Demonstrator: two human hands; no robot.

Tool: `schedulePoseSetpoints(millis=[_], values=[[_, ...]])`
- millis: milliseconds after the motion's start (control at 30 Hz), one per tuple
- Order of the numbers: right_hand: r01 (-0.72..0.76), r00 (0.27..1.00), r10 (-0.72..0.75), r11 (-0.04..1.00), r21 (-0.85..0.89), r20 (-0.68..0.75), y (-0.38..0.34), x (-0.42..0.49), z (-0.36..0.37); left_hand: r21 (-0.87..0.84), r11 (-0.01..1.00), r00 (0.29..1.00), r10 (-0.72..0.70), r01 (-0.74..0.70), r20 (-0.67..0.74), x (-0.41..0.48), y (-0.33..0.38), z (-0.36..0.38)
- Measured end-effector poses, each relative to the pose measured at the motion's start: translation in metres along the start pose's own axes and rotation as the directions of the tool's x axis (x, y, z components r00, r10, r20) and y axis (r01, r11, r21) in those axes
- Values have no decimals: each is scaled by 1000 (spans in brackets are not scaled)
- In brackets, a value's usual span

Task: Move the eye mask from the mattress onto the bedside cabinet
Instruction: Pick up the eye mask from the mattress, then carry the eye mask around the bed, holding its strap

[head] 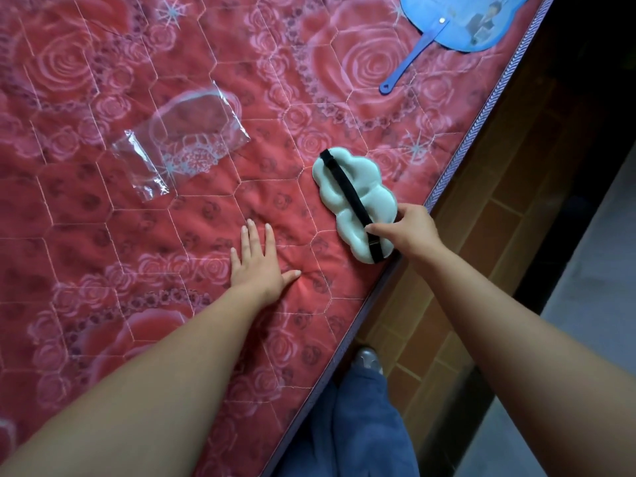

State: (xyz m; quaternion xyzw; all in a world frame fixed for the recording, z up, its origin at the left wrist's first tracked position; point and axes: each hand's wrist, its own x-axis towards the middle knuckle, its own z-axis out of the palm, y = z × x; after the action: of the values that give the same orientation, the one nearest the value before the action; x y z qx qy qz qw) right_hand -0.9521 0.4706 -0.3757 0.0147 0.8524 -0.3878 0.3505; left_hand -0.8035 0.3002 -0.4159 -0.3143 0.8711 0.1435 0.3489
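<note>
**Q:** What lies at the left of the figure?

**A:** A red quilted mattress (pixel 103 253) printed with roses. A clear plastic bag (pixel 179 139) lies flat on it, left of centre and farther off than either hand. White lace-like print shows on the bag, but no wording can be read.

**Q:** And the hands?

**A:** The left hand (pixel 256 266) rests palm-down on the mattress, fingers straight and spread, grasping nothing. To its right lies the eye mask (pixel 354 204), pale green and cloud-shaped, near the mattress's right edge with its black strap (pixel 347 194) running along its upper face. The right hand (pixel 413 228) grasps the mask's near right end. Its thumb lies on top beside the strap, and its fingers curl round the rim.

**Q:** Farther right?

**A:** A blue hand fan (pixel 461 22) lies at the far right of the mattress, its handle pointing toward the near left. It carries a printed picture, and any lettering is too blurred to read. Beyond the mattress edge is a brown tiled floor (pixel 481 235). Blue trousers (pixel 361 425) and a shoe (pixel 368 359) show at the near edge.
</note>
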Motion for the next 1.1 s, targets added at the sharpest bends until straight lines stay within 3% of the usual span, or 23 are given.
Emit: schedulePoseSetpoints(millis=[300, 500, 567, 667, 800, 1100], values=[[88, 996, -84, 976, 199, -28, -43, -28, -43, -134, 991, 999, -6, 12, 40, -17, -2, -45], [168, 986, -157, 942, 290, -64, -90, -76, -89, -320, 943, 991, 50, -89, -125, -56, 16, -128], [189, 982, -177, 929, 320, -67, -110, -98, -108, -443, 879, 974, 87, -175, -211, -77, 26, -162], [214, 977, -205, 916, 340, -62, -136, -134, -134, -654, 700, 952, 130, -286, -277, -116, 41, -210], [250, 968, -239, 893, 375, -77, -162, -179, -165, -781, 469, 911, 191, -412, -366, -174, 58, -261], [229, 973, -202, 862, 452, -107, -194, -252, -217, -835, 283, 880, 203, -472, -429, -270, 76, -308]])
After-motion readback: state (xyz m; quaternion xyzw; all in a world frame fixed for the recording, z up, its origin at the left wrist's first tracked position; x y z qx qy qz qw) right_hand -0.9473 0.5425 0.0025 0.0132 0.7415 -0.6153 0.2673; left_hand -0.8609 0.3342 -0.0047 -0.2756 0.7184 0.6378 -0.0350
